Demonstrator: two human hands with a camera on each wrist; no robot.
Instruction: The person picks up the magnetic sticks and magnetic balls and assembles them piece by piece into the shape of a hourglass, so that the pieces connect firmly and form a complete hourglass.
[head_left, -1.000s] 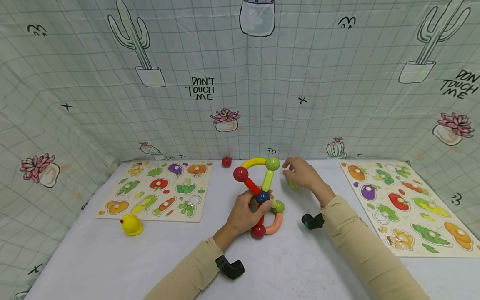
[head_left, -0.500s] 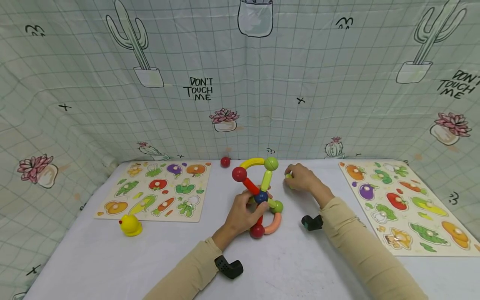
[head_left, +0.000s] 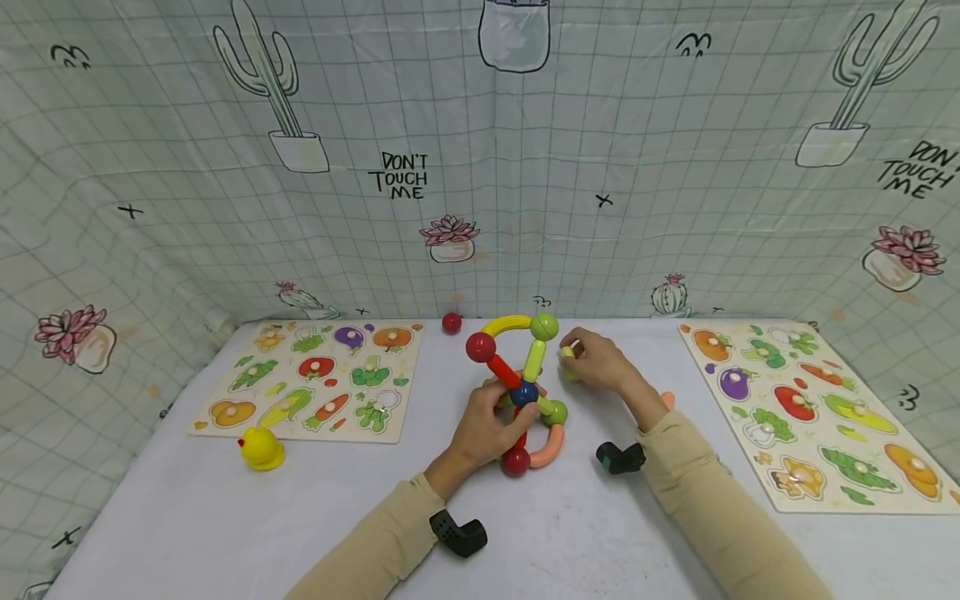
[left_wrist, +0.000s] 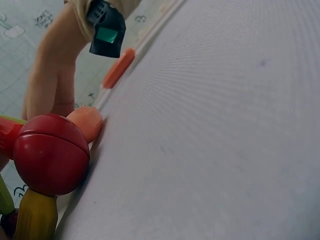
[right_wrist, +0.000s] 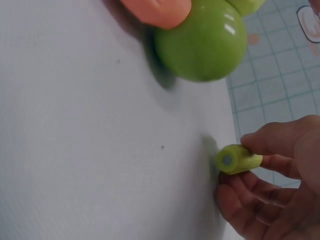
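Note:
A toy structure of magnetic sticks and balls stands on the table, built around a blue ball [head_left: 524,394]. My left hand [head_left: 482,421] grips it near that ball. A yellow curved stick [head_left: 507,322] joins a red and a green ball at the top. Lower down, a salmon curved stick [head_left: 551,447] links another green ball [right_wrist: 201,40] and red ball [left_wrist: 51,155]. My right hand [head_left: 597,360], right of the structure and apart from it, pinches a short yellow-green magnetic stick [right_wrist: 240,159] between thumb and fingers. One grey end of this stick faces the right wrist camera.
A loose red ball [head_left: 452,323] lies at the table's back edge. Vegetable puzzle boards lie left [head_left: 296,429] and right [head_left: 750,454]. A yellow toy duck [head_left: 262,450] sits by the left board. Another salmon stick [left_wrist: 119,68] lies beyond the right wrist.
My right hand has closed its fingers on the yellow-green stick and brought it slightly left, toward the structure. A salmon stick now shows behind the right wrist. The left hand stays put.

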